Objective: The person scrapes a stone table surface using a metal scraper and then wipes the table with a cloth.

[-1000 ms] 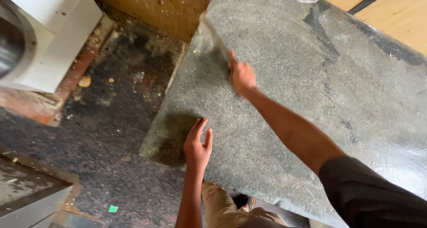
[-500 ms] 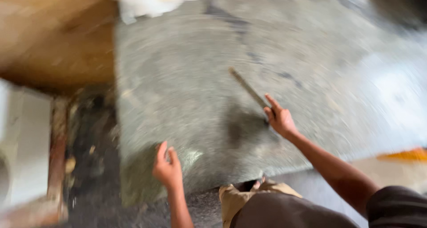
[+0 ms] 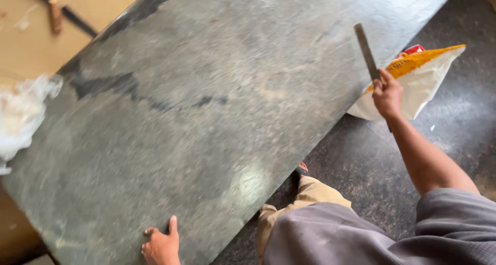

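The person wears a loose grey short-sleeved shirt of soft, faintly ribbed fabric, its wide right sleeve ending above the elbow and falling in broad folds, so the right forearm is bare down to the right hand (image 3: 387, 95). The left hand (image 3: 162, 246) is bare too, with no ring, watch or glove on either one (the left arm itself lies outside the view). Below the shirt show khaki-tan trousers creased over one bent knee, and beyond that knee a dark sandal with a reddish edge.
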